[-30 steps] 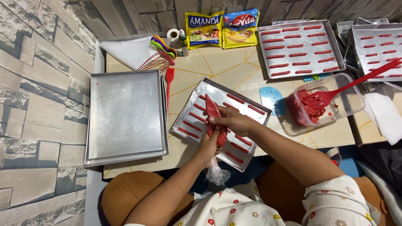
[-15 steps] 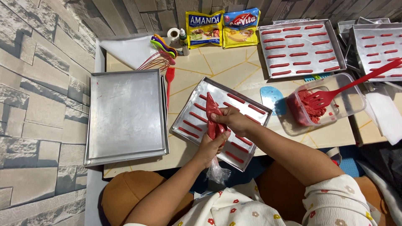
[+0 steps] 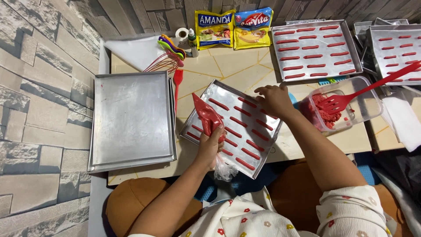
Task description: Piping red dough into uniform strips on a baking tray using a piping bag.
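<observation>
The left hand [image 3: 210, 145] is clenched around one red piping bag [image 3: 207, 116], its tip pointing to eleven o'clock over the tilted metal tray [image 3: 263, 151] at the bench [image 3: 228, 74] centre. The right hand [image 3: 275, 99] rests fingers spread on that tray's two o'clock edge. About thirteen red strips [image 3: 240, 122] lie on it. Two filled trays [image 3: 315, 48] sit at one o'clock, empty stacked trays [image 3: 129, 118] at nine, one clear tub [image 3: 355, 107] with a red spatula [image 3: 364, 90] at three.

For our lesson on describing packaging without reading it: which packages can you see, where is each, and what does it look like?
Left packet: flat pouch at the table's far edge against the wall; yellow with a blue band and a food picture.
Right packet: flat pouch touching the first on its right; yellow with a blue top and a red oval.
</observation>
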